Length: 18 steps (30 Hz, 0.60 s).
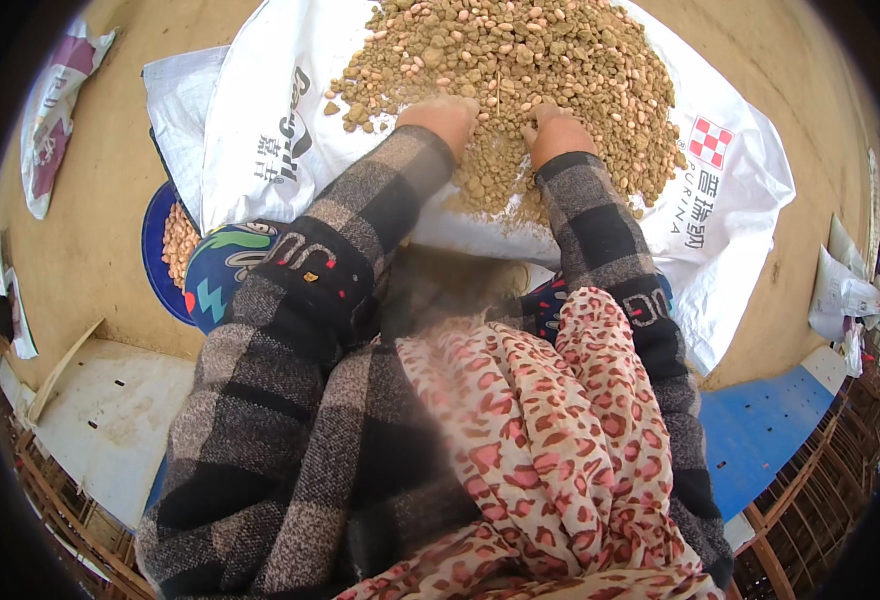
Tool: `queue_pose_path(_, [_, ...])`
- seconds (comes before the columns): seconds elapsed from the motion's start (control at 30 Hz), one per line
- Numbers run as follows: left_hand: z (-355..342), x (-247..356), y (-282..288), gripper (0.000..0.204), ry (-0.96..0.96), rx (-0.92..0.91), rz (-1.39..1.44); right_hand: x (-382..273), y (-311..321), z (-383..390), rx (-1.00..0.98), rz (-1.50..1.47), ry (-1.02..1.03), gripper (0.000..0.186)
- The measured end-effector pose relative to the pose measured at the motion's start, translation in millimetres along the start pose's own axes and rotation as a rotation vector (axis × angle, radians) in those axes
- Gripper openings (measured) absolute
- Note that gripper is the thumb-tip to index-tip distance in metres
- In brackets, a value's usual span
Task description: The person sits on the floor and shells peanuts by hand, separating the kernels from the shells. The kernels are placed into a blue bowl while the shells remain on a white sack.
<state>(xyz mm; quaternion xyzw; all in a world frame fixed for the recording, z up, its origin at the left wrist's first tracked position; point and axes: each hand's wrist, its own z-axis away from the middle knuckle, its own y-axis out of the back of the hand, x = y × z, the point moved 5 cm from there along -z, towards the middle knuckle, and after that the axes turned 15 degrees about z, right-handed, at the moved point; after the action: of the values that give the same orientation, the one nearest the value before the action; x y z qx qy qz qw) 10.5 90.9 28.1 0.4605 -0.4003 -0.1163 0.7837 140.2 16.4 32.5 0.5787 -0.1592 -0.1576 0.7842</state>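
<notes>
A broad heap of brown soil clods mixed with pinkish peanut kernels (560, 60) lies on a white woven sack (250, 110). At its near edge, left of the middle, rests my left hand (444, 121); the fingers look curled in against the clods, and what they hold is hidden. My right hand (559, 133) is a short way to the right, also at the near edge, with thumb and fingers bent together. Its grip cannot be made out. Loose crumbs and fine soil lie between the two hands.
A blue basin (156, 262) holding pinkish kernels stands at the left, partly behind my patterned knee. A white and purple bag (58, 115) lies at the far left, and white bags (845, 285) at the right. Behind me are a pale board (110, 410) and a blue one (770, 430).
</notes>
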Motion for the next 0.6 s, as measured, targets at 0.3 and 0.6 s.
queue_pose_path(0.3, [0.8, 12.6, -9.5, 0.025, -0.106, 0.024, 0.038, -2.0, 0.3, 3.1, 0.06, -0.091, -0.085, 0.026])
queue_pose_path(0.6, [-3.7, 21.9, -18.0, 0.021, -0.113, 0.014, 0.089, 1.9, -1.8, 5.1, 0.052, -0.186, -0.055, 0.018])
